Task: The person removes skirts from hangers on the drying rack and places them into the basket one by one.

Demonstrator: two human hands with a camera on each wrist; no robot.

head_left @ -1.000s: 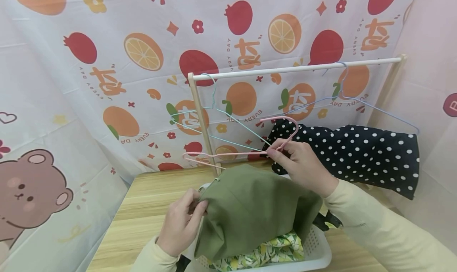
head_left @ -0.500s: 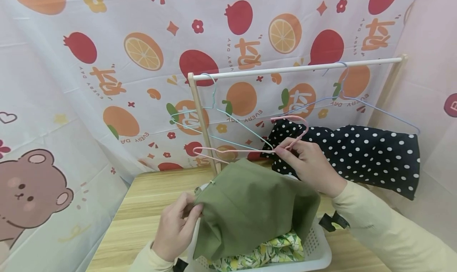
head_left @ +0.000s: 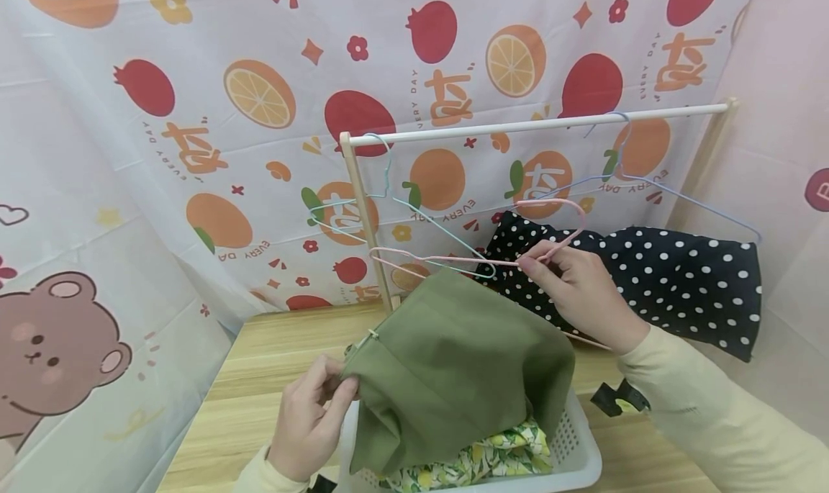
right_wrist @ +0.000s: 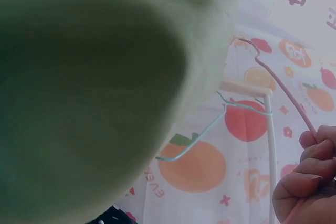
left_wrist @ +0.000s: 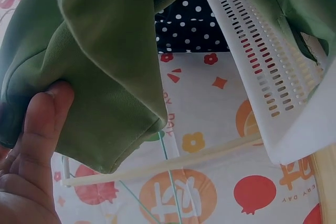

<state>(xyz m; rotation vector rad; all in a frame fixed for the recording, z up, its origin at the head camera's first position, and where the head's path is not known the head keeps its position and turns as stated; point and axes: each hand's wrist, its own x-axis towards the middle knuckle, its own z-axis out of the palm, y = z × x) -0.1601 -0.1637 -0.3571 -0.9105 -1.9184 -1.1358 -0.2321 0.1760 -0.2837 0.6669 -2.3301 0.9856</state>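
My left hand (head_left: 311, 417) pinches the left edge of an olive green garment (head_left: 460, 363) near a small loop. Its thumb lies over the green fabric (left_wrist: 105, 77) in the left wrist view. With fingertips and thumb, my right hand (head_left: 583, 291) grips a pink hanger (head_left: 447, 259) just below its hook. The hanger's left end sticks out above the garment, and part of its lower bar shows under my right wrist; the middle is hidden by the cloth. In the right wrist view the fingers curl round the pink hanger (right_wrist: 286, 90), and the garment fills the left side.
Under the garment, a white basket (head_left: 586, 450) holds a lemon-print cloth (head_left: 479, 460) on the wooden table (head_left: 259, 378). Behind, a rack rail (head_left: 518, 126) carries a teal hanger (head_left: 388, 169) and a blue hanger (head_left: 686, 194) with a black polka-dot garment (head_left: 686, 284).
My right hand has moved right and slightly up with the pink hanger. My left hand has drawn the garment's edge left and a little down. The rack's hangers stay put.
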